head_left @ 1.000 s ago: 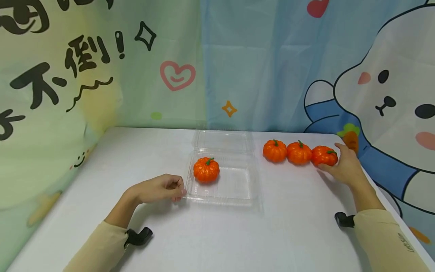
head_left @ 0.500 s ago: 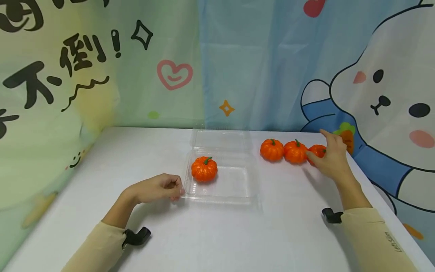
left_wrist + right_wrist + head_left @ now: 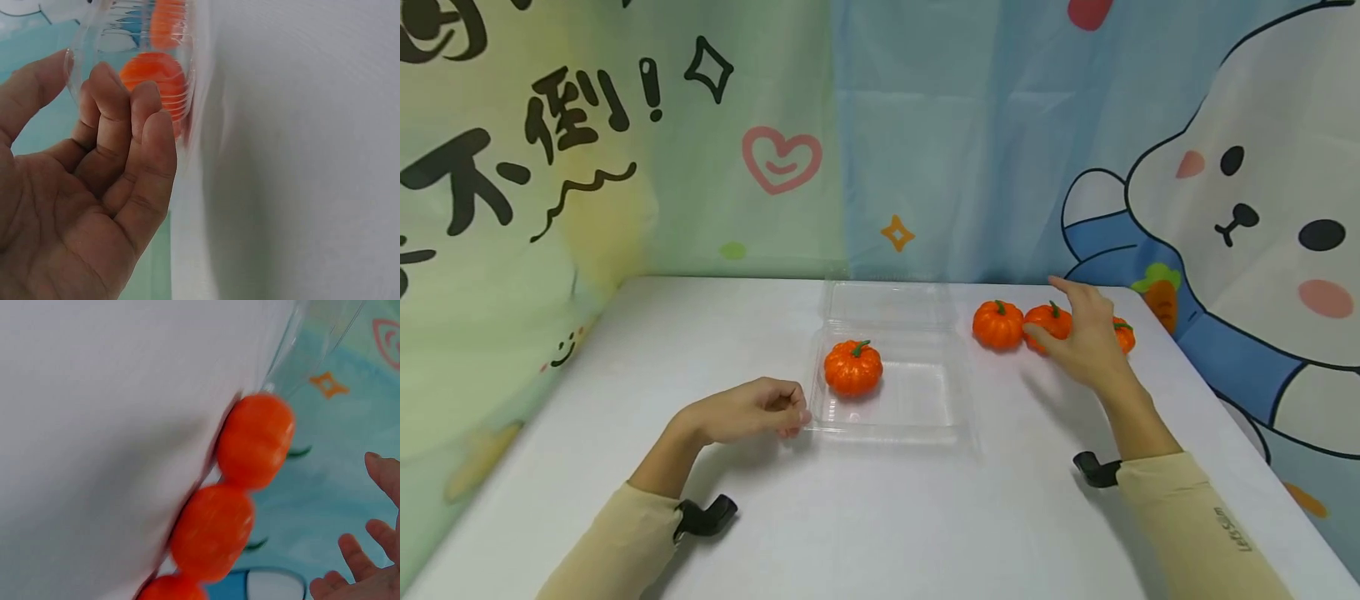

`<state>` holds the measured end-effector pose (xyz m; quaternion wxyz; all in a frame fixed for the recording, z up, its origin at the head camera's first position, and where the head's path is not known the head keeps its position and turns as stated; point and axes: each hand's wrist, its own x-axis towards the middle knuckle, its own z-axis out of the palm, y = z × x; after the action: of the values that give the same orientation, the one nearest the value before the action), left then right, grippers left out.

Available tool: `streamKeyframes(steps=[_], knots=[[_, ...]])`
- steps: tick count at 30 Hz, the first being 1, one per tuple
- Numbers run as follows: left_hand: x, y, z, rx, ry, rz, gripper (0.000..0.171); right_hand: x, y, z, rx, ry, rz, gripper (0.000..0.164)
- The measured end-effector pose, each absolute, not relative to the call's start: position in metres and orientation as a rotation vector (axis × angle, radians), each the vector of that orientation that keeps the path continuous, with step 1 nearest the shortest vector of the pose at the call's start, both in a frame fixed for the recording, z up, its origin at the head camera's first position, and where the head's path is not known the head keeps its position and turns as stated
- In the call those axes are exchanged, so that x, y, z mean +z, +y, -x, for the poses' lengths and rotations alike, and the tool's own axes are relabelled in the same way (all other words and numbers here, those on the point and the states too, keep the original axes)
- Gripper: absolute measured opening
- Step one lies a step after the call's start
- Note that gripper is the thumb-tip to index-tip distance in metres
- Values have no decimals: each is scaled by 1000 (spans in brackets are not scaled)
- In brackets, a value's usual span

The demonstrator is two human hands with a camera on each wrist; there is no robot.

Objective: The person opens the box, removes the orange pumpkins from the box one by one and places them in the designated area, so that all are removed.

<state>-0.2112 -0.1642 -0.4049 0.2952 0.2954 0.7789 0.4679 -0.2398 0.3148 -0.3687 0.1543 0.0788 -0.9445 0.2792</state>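
A clear plastic clamshell container (image 3: pixel 917 429) lies with its lid raised at the back, and one small orange pumpkin (image 3: pixel 853 371) sits in its left part. At the container's left front corner, my left hand (image 3: pixel 748 410) pinches the rim between thumb and curled fingers. To the right, a row holds a left pumpkin (image 3: pixel 997 326), a middle pumpkin (image 3: pixel 1045 318) and a right pumpkin (image 3: pixel 1124 337). My right hand (image 3: pixel 1081 342) is over the row, thumb and fingers spread, overlapping the middle and right pumpkins. In the right wrist view its fingers stand apart from the pumpkins, holding nothing.
Everything stands on a white table (image 3: pixel 880 517). Behind it hangs a printed curtain (image 3: pixel 917 125) with a cartoon bear. The row of pumpkins is near the table's back right edge, with a gap between it and the container.
My right hand has left the right pumpkin and moved left along the row to the middle one. My left hand stays at the container's corner. The view has shifted slightly.
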Motion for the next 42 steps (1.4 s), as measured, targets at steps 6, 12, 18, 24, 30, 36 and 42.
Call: streamKeyframes(steps=[6,12,18,24,30,36,42], knots=[[-403,-162,210,1245,2068,-764,21,-362,288,240,838,-2725,-379,67],[-405,-163,209,1249,2076,-747,17,-365,263,245,862,-2704,-461,64],[-408,-163,208,1260,2066,-747,15,-370,241,247,881,-2736,-514,64],[-408,-162,208,1259,2062,-747,16,-374,225,247,943,-2729,-590,63],[-408,-164,208,1255,2066,-746,16,-379,210,247,982,-2744,-661,64],[-408,-163,207,1267,2050,-751,16,-384,196,246,980,-2799,-735,65],[-408,-164,207,1266,2052,-764,16,-385,181,246,989,-2851,-763,66]])
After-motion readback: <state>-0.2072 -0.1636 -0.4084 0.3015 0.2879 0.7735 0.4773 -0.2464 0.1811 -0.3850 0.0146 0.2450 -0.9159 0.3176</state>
